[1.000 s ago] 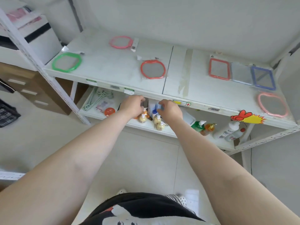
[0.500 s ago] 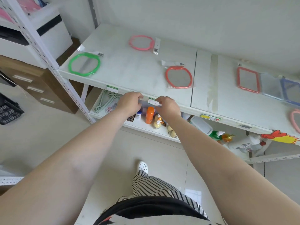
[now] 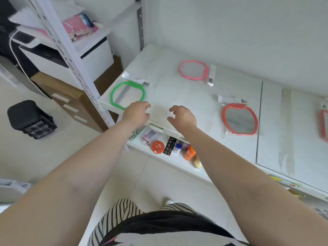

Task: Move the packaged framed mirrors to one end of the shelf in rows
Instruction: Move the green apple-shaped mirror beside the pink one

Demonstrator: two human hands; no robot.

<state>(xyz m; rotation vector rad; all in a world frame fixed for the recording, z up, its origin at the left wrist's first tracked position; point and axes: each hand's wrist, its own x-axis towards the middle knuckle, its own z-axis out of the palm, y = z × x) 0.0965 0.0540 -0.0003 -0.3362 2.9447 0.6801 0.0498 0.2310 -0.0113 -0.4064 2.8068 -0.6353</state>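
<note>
Left hand and right hand loosely curled, holding nothing, above shelf front edge, green-framed mirror just beside left hand

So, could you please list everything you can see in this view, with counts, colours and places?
green-framed mirror: 1, green, top shelf, left front corner
pink-framed mirror: 1, pink, top shelf, rear
red-framed mirror: 1, red, top shelf, middle
partly visible red frame: 1, red, at right image edge
top shelf: 1, white
orange round tin: 1, orange, lower shelf
orange bottle: 1, orange, lower shelf
white cabinet: 1, white, left of the shelf
black bag: 1, black, on the floor
left hand: 1, empty, fingers loosely curled, beside the green-framed mirror
right hand: 1, empty, fingers loosely curled, over the shelf front
</note>
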